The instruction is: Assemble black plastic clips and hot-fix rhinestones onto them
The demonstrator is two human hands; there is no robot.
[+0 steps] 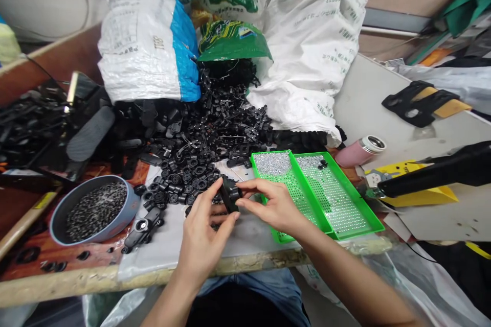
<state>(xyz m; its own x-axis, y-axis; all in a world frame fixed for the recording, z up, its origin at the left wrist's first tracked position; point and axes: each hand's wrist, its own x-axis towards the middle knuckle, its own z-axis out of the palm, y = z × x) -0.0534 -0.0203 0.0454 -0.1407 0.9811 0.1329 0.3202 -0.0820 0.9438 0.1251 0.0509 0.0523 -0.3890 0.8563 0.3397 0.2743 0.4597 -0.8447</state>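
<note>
Between my two hands, above the front of the bench, is a black plastic part [229, 193] with a round collar on its right side. My left hand [205, 232] grips its long flat body between thumb and fingers. From the right, my right hand [274, 204] pinches the round collar with thumb and forefinger. Just behind lies a heap of black ring-shaped parts [187, 176]. Close to my right hand stands a green tray [330, 235] in two sections, with small silvery pieces in its pitted bottom. An assembled black part [141, 230] rests left of my left hand.
A blue-grey bowl [132, 207] of small dark metal pieces stands at left. Black parts spill from bags at the back, beside a white sack [310, 46]. At right are a pink flask [358, 150] and a black power screwdriver [433, 171] pointing inward.
</note>
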